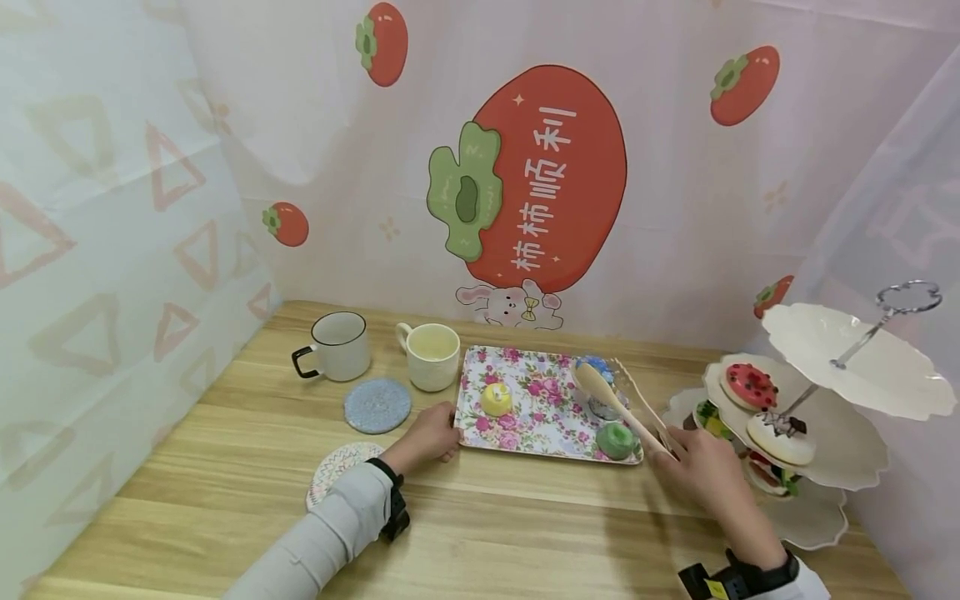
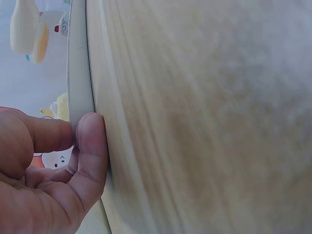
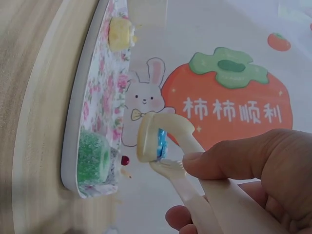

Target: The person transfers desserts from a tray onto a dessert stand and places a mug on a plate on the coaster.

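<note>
My left hand [image 1: 429,435] pinches the left rim of a flower-patterned tray [image 1: 555,433], thumb and fingers on either side of the edge [image 2: 82,73]. With my right hand [image 1: 705,467] I grip pale spoon-and-fork tongs [image 1: 630,417] over the tray's right end. A small blue-topped sweet [image 3: 162,144] sits between the tongs' tips, raised above the tray in the right wrist view. On the tray lie a yellow cake [image 1: 496,399] at left, a green ring-shaped sweet [image 1: 616,440] at the near right corner, and a greyish sweet [image 1: 606,408] partly hidden behind the tongs.
A three-tier stand [image 1: 825,442] with donuts and other treats rises close to my right hand. To the left stand a black-rimmed mug [image 1: 341,350] and a cream cup [image 1: 433,360]. A blue coaster [image 1: 377,406] and a speckled coaster [image 1: 337,467], partly under my left forearm, lie nearby.
</note>
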A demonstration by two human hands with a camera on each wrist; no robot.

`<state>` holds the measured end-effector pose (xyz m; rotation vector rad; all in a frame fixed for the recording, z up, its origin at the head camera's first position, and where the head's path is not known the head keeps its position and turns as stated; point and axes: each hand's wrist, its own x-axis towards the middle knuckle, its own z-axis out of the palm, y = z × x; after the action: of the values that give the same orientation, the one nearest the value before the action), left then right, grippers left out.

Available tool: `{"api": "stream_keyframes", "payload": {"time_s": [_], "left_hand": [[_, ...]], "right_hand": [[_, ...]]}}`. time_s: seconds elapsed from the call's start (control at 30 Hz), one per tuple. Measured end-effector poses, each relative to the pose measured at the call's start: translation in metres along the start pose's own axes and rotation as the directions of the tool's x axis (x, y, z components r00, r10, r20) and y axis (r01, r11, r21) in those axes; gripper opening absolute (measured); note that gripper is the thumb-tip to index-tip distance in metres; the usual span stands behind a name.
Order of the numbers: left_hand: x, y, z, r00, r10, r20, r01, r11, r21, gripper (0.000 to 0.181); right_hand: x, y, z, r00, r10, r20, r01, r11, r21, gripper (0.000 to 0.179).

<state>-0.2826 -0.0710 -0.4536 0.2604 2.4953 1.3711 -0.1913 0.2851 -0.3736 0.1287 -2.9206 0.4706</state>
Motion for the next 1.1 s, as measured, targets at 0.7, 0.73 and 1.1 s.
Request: {"api": "stream_keyframes", "payload": {"time_s": [0.7,0.73,1.1], "left_hand": [[0.000,0.003,-0.001,1.000,-0.012,0.001,0.012,1.000,0.015,0.011],[0.000,0.003,-0.001,1.000,-0.009,0.001,0.009,1.000,0.014,0.012],[0.002,0.001,-0.001,1.000,-0.005,0.005,0.005,1.000,0.004,0.014]], "right_hand": [[-0.051,0.008,-0.042,0.999,0.045,0.019,-0.045,0.999,-0.030,0.055],[-0.054,0.009,-0.045,0.999,0.047,0.011,-0.046,0.998,-0.037,0.055],[-0.075,0.023,-0.063,0.997,0.076,-0.004,-0.076,0.994,-0.078,0.055]]}}
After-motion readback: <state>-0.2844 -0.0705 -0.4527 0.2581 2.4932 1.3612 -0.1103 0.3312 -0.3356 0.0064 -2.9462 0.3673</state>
